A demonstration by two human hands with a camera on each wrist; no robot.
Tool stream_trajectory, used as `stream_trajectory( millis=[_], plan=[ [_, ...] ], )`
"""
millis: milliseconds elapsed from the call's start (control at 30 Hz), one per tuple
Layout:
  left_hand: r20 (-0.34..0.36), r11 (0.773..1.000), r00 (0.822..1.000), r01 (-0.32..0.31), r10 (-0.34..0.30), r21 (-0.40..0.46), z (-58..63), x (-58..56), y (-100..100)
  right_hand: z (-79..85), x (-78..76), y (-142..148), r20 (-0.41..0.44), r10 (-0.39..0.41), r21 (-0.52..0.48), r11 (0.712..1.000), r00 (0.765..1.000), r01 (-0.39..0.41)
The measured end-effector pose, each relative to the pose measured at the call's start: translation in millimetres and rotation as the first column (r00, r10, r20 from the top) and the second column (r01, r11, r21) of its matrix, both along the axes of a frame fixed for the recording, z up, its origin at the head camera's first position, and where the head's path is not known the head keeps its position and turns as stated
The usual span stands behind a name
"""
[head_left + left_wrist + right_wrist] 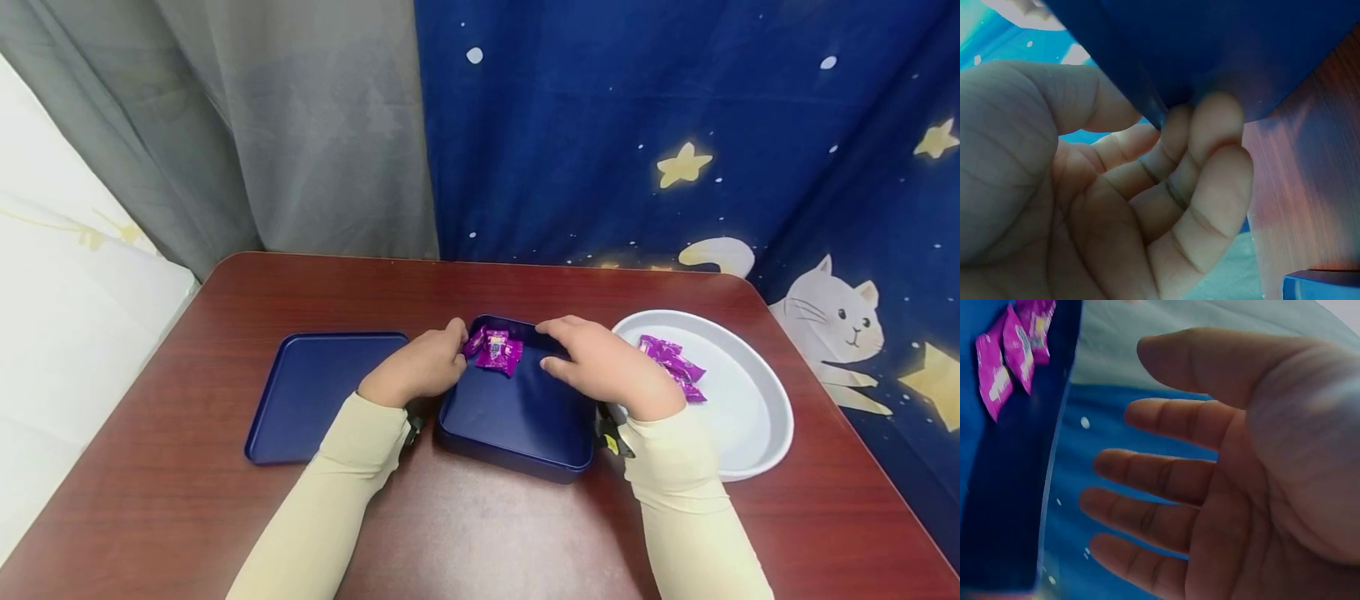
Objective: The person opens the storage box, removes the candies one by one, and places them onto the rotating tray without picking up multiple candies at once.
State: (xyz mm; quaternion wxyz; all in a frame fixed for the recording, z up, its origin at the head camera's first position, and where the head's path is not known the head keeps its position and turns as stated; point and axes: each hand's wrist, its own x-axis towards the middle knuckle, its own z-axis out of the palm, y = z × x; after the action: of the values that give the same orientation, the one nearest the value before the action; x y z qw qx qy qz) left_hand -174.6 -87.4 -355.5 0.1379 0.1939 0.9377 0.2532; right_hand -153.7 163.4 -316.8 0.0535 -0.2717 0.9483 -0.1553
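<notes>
A dark blue box (517, 421) without a cover sits between my hands, with several purple-wrapped candies (498, 350) in its far left corner. My left hand (427, 363) grips the box's left wall near that corner. In the left wrist view, its thumb is at the rim and the curled fingers (1216, 128) press against the outside of the wall. On the other side, my right hand (611, 367) hovers by the right wall, its fingers spread and nearly straight. The right wrist view shows the palm (1229, 512) holding nothing, with the fingertips apart from the box wall.
A flat dark blue lid (318, 392) lies on the brown table (465, 533) at left. A round white tray (750, 417) stands at right, partly behind the right forearm, with several purple candies (675, 367) on it. Curtains (562, 150) hang behind the table.
</notes>
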Motion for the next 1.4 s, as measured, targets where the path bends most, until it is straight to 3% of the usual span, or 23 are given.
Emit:
stream_trajectory(
  millis=[367, 700, 1067, 1400],
  plan=[
    [-0.020, 1.000, 1.000, 0.002, -0.002, -0.008, 1.5, -0.9, 0, -19.9, -8.6, -34, 0.022, 0.083, 0.046, 0.995, 0.996, -0.083],
    [-0.027, 1.000, 0.999, 0.022, -0.022, -0.004, -0.6, -2.3, 0, -44.6, -17.7, -46, 0.002, 0.172, 0.052, 0.984, 0.985, -0.172],
    [-0.009, 1.000, 1.000, 0.006, -0.006, -0.008, -0.2, -1.5, 1, -51.2, -20.2, -47, -0.005, 0.202, 0.061, 0.978, 0.979, -0.202],
    [0.003, 1.000, 1.000, -0.007, 0.007, 0.001, -0.5, -2.0, 0, -52.6, -19.3, -46, -0.002, 0.146, 0.102, 0.984, 0.989, -0.146]
  ],
)
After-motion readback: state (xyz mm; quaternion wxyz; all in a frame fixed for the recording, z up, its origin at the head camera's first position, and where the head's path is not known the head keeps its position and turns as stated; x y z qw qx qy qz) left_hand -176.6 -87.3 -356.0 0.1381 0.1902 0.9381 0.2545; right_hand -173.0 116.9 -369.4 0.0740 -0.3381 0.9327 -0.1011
